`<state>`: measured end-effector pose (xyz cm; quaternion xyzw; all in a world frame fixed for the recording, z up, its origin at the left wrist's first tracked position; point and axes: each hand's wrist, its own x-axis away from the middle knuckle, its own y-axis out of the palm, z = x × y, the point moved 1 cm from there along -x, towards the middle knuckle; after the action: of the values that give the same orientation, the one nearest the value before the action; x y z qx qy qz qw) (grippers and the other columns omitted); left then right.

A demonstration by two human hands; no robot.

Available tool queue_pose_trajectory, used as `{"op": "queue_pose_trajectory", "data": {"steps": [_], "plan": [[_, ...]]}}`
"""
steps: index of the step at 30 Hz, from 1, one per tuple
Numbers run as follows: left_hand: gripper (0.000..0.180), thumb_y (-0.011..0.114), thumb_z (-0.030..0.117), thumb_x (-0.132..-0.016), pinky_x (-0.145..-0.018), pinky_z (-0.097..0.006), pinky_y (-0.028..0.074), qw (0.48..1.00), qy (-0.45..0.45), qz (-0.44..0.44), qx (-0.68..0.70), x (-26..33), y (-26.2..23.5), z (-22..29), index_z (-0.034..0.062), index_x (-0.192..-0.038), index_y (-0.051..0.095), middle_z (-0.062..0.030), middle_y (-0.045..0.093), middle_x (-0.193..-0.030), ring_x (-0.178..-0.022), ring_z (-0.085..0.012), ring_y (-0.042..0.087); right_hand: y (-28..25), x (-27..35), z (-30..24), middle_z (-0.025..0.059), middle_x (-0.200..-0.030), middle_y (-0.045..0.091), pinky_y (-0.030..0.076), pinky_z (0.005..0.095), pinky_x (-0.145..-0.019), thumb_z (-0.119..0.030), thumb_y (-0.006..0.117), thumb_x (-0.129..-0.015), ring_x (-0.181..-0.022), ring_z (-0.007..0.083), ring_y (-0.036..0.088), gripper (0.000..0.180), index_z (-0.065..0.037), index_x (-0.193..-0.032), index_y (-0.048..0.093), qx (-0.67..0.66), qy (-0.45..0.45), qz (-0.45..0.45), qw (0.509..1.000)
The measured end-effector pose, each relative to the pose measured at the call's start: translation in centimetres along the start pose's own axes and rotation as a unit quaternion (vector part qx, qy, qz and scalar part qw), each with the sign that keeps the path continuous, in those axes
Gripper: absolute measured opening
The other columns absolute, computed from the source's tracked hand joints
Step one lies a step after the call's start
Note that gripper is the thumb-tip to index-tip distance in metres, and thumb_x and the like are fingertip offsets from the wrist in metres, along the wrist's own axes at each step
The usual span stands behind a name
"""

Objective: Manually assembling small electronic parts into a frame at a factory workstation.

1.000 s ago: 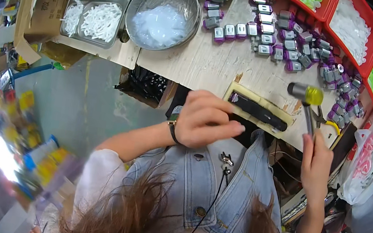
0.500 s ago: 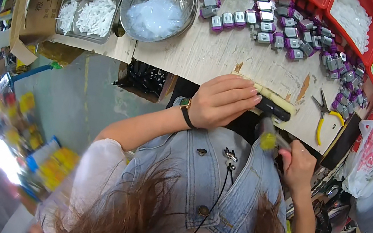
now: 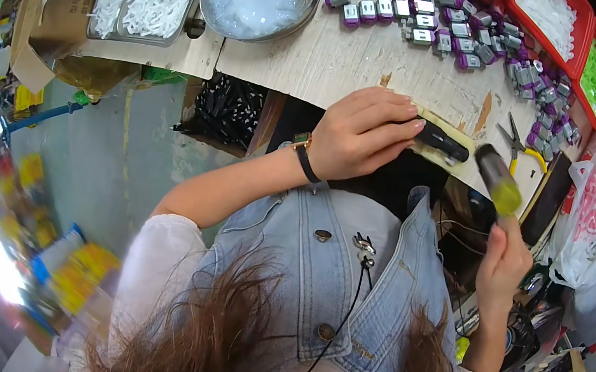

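The hammer is sitting farther right, beside the right end of the long black piece. That piece is lying in a pale holder, pointing right from the left hand, whose fingers are holding it. The right hand, farther off, is gripping the hammer.

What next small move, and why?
Probably a light tap by the right hand with its double-faced mallet on the free end of the long black part: the left hand touches the part, and the mallet's dark face is beside that end.
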<state>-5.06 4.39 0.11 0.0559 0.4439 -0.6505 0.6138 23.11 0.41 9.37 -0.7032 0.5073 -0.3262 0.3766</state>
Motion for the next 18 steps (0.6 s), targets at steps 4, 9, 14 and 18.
{"op": "queue_pose_trajectory", "data": {"steps": [4, 9, 14, 18], "plan": [[0.036, 0.079, 0.005, -0.069, -0.091, -0.041, 0.052, 1.0, 0.023, 0.005, -0.016, 0.1, 0.1, -0.1, 0.0058, -0.104, 0.071, -0.0102, 0.066, -0.108, -0.103, -0.0285, 0.064, 1.0, 0.8, -0.3, 0.0212, -0.075, 0.064, 0.048, 0.0416, -0.057, -0.016, 0.057, -0.096, -0.067, 0.0391, 0.063, 0.018, 0.0, -0.102, 0.061, -0.012, 0.004, -0.001, 1.0], [0.036, 0.078, 0.008, -0.071, -0.091, -0.042, 0.052, 0.999, 0.03, -0.01, -0.038, 0.2, -0.1, 0.2, 0.0055, -0.105, 0.07, -0.0104, 0.066, -0.109, -0.105, -0.0289, 0.063, 0.2, -0.9, -1.9, 0.0243, -0.072, 0.059, 0.044, 0.0475, -0.055, -0.018, 0.056, -0.097, -0.069, 0.0454, 0.059, 0.016, -0.002, -0.094, 0.057, 0.082, 0.042, -0.008, 0.996], [0.039, 0.079, 0.012, -0.071, -0.094, -0.044, 0.05, 0.998, 0.017, -0.023, -0.05, 0.2, -0.3, 0.7, 0.0055, -0.108, 0.068, -0.0102, 0.064, -0.11, -0.104, -0.0283, 0.063, -2.5, -8.9, 0.7, 0.0277, -0.081, 0.059, 0.044, 0.0486, -0.064, -0.028, 0.047, -0.102, -0.081, 0.0458, 0.06, 0.026, -0.004, -0.107, 0.055, 0.135, 0.054, 0.154, 0.977], [0.061, 0.082, 0.018, -0.069, -0.102, -0.046, 0.042, 0.997, -0.018, -0.067, -0.035, -2.0, -1.4, 2.1, 0.0063, -0.123, 0.058, -0.0127, 0.059, -0.117, -0.111, -0.0307, 0.057, -4.1, -18.3, 7.0, 0.0222, -0.097, 0.064, 0.05, 0.048, -0.071, -0.029, 0.049, -0.1, -0.088, 0.0424, 0.063, 0.028, -0.005, -0.109, 0.06, 0.286, -0.08, 0.283, 0.912]]}}
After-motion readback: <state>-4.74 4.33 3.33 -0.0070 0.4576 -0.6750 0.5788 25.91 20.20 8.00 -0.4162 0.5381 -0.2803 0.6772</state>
